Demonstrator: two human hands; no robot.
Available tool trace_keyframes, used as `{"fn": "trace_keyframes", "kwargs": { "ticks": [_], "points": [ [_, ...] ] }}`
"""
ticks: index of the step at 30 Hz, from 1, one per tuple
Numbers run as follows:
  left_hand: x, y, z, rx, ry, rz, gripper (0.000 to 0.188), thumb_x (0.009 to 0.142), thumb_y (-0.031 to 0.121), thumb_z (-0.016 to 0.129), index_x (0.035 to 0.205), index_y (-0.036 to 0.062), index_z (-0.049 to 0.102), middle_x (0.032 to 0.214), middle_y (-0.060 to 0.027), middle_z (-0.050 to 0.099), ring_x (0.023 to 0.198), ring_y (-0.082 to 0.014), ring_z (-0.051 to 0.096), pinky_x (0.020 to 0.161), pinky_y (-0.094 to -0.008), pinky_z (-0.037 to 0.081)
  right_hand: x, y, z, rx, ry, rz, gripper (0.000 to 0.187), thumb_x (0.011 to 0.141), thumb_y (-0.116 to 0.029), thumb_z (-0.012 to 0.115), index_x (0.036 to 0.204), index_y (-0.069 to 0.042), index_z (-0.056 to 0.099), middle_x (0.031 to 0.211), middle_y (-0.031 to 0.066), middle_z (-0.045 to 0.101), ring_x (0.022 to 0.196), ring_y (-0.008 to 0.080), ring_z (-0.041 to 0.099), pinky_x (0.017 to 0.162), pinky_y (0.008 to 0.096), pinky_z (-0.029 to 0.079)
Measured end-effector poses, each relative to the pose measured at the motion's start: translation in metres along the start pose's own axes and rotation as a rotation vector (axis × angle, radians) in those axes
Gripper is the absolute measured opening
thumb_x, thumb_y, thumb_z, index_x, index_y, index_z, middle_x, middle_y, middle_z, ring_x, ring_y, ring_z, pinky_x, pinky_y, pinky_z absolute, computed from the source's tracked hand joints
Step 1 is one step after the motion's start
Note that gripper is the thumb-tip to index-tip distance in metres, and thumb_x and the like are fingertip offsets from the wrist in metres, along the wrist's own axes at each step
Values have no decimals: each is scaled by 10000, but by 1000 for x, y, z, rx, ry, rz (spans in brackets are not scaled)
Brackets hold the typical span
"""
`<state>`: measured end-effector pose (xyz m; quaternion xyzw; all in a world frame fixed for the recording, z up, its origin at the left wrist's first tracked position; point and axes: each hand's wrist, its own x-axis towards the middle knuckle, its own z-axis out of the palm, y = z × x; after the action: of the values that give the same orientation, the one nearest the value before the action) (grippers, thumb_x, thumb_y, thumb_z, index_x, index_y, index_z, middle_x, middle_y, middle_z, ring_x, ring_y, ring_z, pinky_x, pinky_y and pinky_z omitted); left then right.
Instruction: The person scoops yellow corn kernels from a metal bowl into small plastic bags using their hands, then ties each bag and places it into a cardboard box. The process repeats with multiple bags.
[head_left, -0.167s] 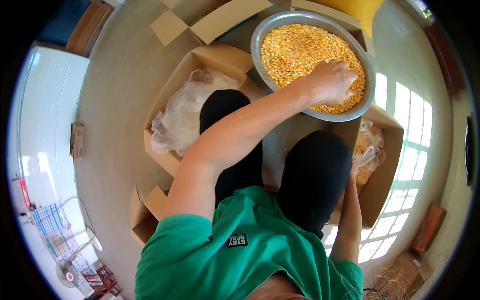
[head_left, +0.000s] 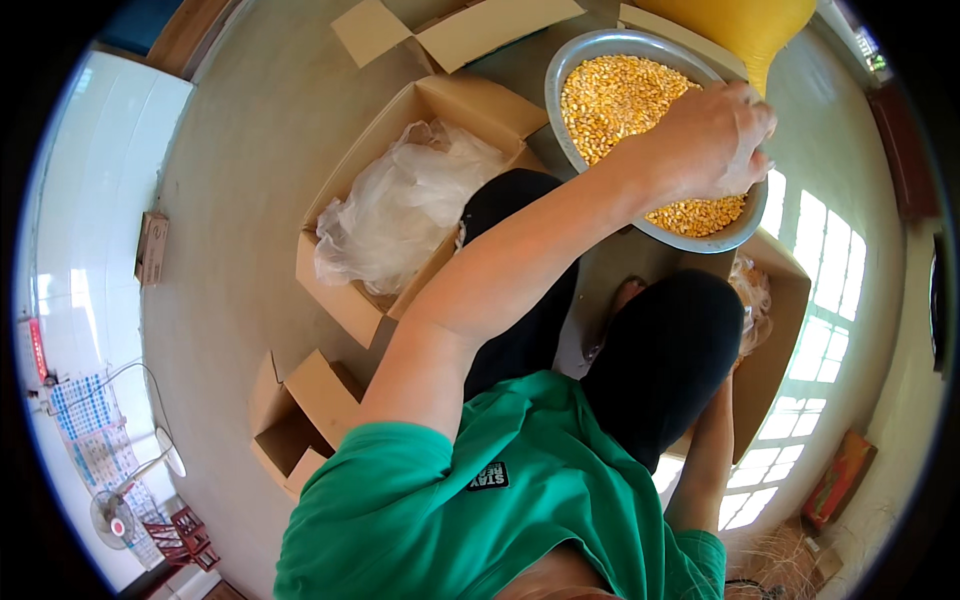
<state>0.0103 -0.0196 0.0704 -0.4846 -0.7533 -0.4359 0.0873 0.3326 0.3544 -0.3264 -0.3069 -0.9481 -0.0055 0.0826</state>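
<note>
At far right, corn kernels [head_left: 618,100] sit in the round basin [head_left: 556,95], under and left of the nearer left hand [head_left: 722,140], fingers curled, grip unclear; right hand [head_left: 737,364], by the right carton [head_left: 772,365], mostly hidden, can't tell its fingers.

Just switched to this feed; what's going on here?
A person in a green shirt has the left hand over a metal basin of yellow corn kernels; whether it grips any can't be told. The right hand is mostly hidden beside the right knee, near an open cardboard box with a clear bag inside. Another open box, holding clear plastic, sits left of the legs.
</note>
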Motion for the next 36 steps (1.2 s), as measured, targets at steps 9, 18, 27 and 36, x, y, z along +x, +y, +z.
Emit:
{"fn": "trace_keyframes", "kwargs": {
  "ticks": [9, 18, 27, 36],
  "points": [
    [-211, -115, -85, 20, 421, -671, 199, 887, 175, 622, 1029, 37, 608, 970, -109, 658, 886, -185, 628, 773, -296, 497, 122, -201, -236, 681, 5, 9, 349, 929, -229, 553, 1203, -13, 557, 1080, 165, 632, 1007, 212, 595, 881, 330, 461],
    [-373, -247, -95, 206, 296, -1451, 394, 835, 436, 593, 855, 48, 660, 903, -194, 667, 884, -329, 639, 775, -421, 476, 154, -365, -374, 907, -148, -565, 251, 938, -192, 544, 1108, -15, 598, 1023, 91, 652, 964, 150, 594, 861, 293, 458],
    [-209, -164, -135, 543, 371, -679, 192, 833, 192, 612, 985, 75, 615, 839, -134, 661, 819, -314, 632, 729, -410, 465, 129, -427, -312, 1087, -267, -591, 254, 899, -257, 595, 965, -14, 630, 771, 83, 614, 717, 137, 547, 690, 297, 457],
    [-37, -46, -46, 831, 36, 279, 241, 798, 105, 574, 1018, 160, 655, 831, -24, 553, 885, -209, 565, 867, -411, 366, 165, -439, -324, 1542, -261, -420, 723, 820, -393, 674, 1317, 53, 397, 1128, 146, 576, 1050, 226, 555, 907, 336, 434]
  ]
}}
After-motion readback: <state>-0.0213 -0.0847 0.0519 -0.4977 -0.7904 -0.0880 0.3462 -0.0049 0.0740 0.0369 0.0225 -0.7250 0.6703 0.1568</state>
